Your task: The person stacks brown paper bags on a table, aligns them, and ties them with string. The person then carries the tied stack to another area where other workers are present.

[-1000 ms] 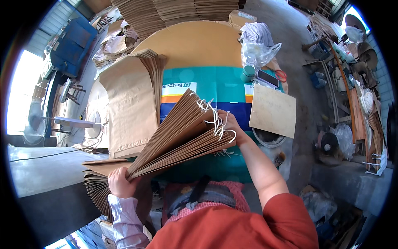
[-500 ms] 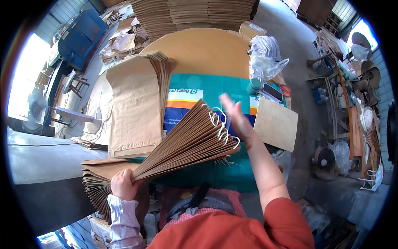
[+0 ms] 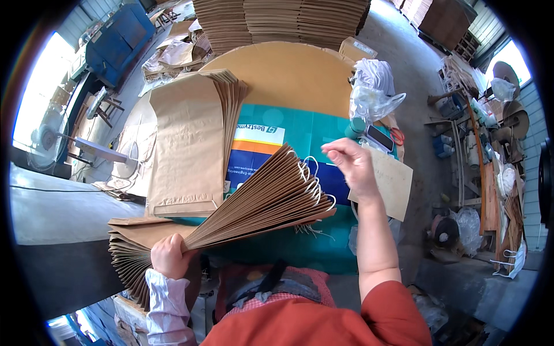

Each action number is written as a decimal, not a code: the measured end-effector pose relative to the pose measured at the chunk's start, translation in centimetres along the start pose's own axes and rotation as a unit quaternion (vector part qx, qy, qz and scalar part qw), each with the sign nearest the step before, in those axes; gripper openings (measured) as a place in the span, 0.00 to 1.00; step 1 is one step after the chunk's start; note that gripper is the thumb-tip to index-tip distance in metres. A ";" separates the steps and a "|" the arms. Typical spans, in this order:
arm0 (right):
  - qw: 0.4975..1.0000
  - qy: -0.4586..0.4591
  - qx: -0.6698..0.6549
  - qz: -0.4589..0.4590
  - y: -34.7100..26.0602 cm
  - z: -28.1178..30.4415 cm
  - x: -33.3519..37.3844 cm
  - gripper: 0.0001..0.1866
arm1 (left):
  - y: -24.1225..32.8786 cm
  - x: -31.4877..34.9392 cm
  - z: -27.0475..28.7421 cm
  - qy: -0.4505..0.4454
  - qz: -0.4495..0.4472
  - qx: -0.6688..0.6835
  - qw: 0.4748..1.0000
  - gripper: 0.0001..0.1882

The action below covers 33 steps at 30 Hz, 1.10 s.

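A thick fan of brown paper bags (image 3: 259,199) spreads to the right above the table, pinched at its narrow end. My left hand (image 3: 168,256) is closed around that end. White string handles (image 3: 311,184) loop out along the fan's wide edge, and loose string ends hang under its lower right corner. Just right of these loops, my right hand (image 3: 356,170) is raised with its fingers bent together toward the thumb; nothing shows in them, and it looks apart from the handles. More folded bags (image 3: 130,259) fan out below and left of my left hand.
A stack of flat brown bags (image 3: 187,132) lies on the table's left. On the right are a beige card (image 3: 392,179), phone (image 3: 380,138), red scissors (image 3: 397,135), green-lidded container (image 3: 355,127) and white string bundle (image 3: 372,75). Piled cardboard (image 3: 277,23) stands behind the round board (image 3: 283,69).
My right hand has gone from stretched out and blurred to bent fingers, slightly right of where it was. My left hand keeps its grip on the fanned bags. The whole view has shifted a little.
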State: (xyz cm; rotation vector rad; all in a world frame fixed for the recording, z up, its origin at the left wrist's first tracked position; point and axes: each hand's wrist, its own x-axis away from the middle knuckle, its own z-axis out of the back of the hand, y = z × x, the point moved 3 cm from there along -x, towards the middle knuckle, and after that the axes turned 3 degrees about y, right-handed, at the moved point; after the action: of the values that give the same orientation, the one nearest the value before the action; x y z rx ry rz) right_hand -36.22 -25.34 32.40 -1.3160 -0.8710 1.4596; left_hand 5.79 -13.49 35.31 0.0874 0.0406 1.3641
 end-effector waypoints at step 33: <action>0.993 -0.083 -0.035 -0.077 7.1 -6.8 -0.6 0.07 | 0.0 0.0 -0.2 0.054 -0.016 -0.003 0.998 0.25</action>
State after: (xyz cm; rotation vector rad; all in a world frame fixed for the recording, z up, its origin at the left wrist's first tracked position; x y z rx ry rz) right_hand -30.84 -28.57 24.82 -1.1627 -1.1172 1.4427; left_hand 5.77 -13.52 35.08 0.0090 0.1277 1.3364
